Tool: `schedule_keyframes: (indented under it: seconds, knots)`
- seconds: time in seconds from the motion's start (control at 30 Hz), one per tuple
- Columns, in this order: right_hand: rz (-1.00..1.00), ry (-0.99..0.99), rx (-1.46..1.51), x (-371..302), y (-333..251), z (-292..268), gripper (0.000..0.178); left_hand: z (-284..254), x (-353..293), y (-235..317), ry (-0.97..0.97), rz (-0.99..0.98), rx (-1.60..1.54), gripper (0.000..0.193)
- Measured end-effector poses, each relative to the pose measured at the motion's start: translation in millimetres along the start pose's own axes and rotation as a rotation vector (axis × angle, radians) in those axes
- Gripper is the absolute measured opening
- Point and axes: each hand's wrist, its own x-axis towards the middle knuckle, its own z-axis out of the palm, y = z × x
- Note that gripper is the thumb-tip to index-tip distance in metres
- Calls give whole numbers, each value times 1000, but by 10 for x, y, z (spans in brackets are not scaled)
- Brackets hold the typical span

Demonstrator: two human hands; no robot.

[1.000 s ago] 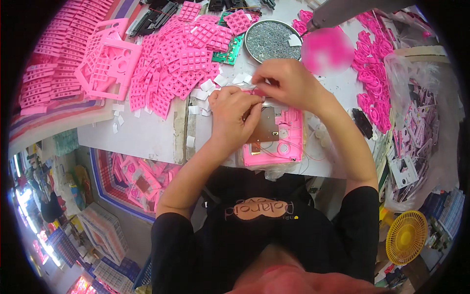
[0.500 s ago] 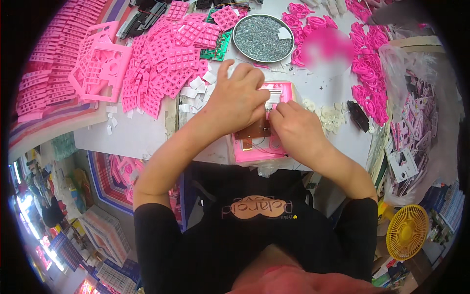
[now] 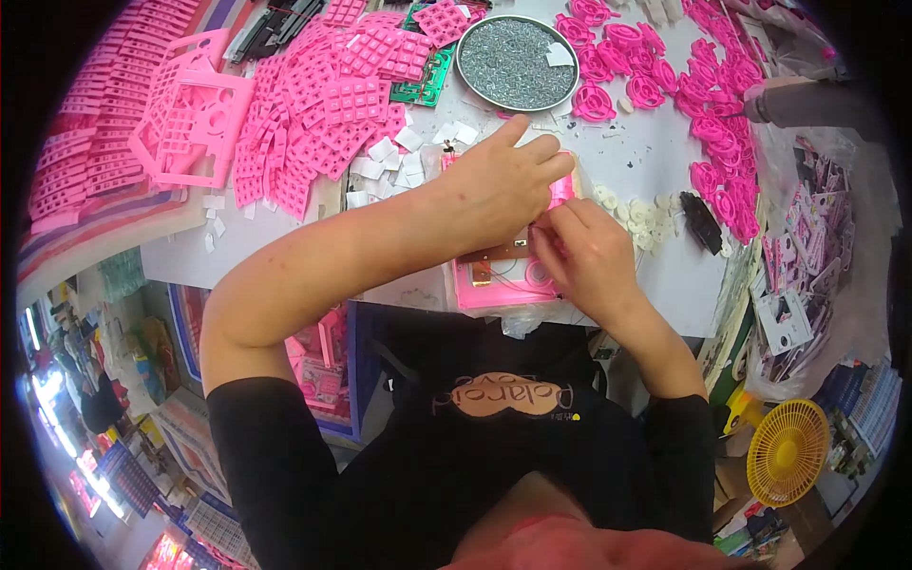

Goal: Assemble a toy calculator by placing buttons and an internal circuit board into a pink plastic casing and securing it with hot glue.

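Observation:
A pink plastic casing (image 3: 463, 287) lies on the work table in front of me, open side up. Inside it sit a brown circuit board (image 3: 499, 253) and thin wires. My left hand (image 3: 503, 190) reaches over the casing's upper part, fingers bent and pointing right; its thumb and what it pinches are hidden. My right hand (image 3: 591, 255) is at the casing's right side, thumb and fingertips pressed together above the board's right edge. Whatever is between these fingertips is too small to make out. Both hands nearly meet over the casing.
Beyond the casing stands a round tray (image 3: 463, 81) of small metal screws. Pink keypads (image 3: 313, 104) are heaped left, pink ring-shaped parts (image 3: 717, 123) right. White discs (image 3: 646, 223) and a black part (image 3: 701, 224) lie beside my right hand. A dark cylindrical tool (image 3: 812, 102) juts in from the right.
My left hand has shifted right over the casing, its forearm swinging more level. The right hand has moved slightly, fingertips still together. The dark tool at the upper right has come lower.

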Motion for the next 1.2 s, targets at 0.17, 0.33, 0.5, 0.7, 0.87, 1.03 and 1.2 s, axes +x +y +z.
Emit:
schedule_keyframes:
  seconds: [0.17, 0.33, 0.5, 0.7, 0.87, 1.03, 1.2]
  knots:
    - [1, 8, 32, -2, 42, -14, 12, -30, -24, -144, 45, -47, -127, 10]
    - [38, -33, 52, -13, 46, -28, 10, 10, -196, -216, 2, -290, -392, 8]
    - [70, 49, 155, 47, 45, 27, 10, 15, -310, -169, 213, -215, -479, 8]
    - [48, 59, 135, 134, 64, 101, 9, 118, -344, -33, 261, -259, -529, 11]
    - [91, 5, 111, 67, 0, 74, 7, 194, -399, 68, 325, -385, -629, 10]
    - [59, -45, -4, -67, -92, 22, 9, 115, -301, 37, 282, -370, -552, 7]
    - [64, -86, -50, -43, -103, 7, 12, 83, -69, 21, 108, -234, -297, 6]
